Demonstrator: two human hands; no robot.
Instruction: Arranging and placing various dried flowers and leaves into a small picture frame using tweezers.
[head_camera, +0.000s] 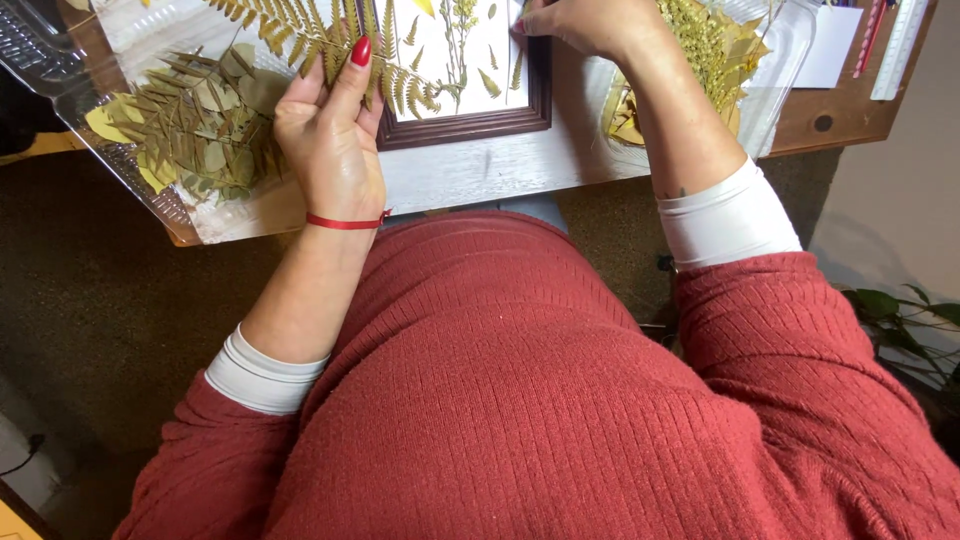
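**A:** What do I see from here?

**B:** I see the left hand (330, 135) up at the near-left corner of the dark wooden frame (470, 125). Its fingers are pinched shut on a pressed fern frond (310, 35).

**A:** Which way does the fern lie?

**B:** Its long stem runs up and away from the hand, toward the top left, with more leaflets spreading right over the white sheet (450, 50) inside the frame. So the frond sits just past the fingertips, partly over the frame's left edge.

**A:** And the other hand?

**B:** The right hand (580, 25) rests at the frame's top right corner, fingers curled down onto it. I cannot tell if it grips anything (the picture cuts it off at the top).

**A:** Which hand is nearer the fern?

**B:** The left one, because it already holds it. The right is well apart, across the frame.

**A:** What else is around?

**B:** A clear plastic tray (150, 195) of dried leaves (190, 130) lies left of the frame, touching the left hand's side. Another clear tray with yellow dried plants (700, 50) lies to the right. All of it sits on a pale table (500, 170).
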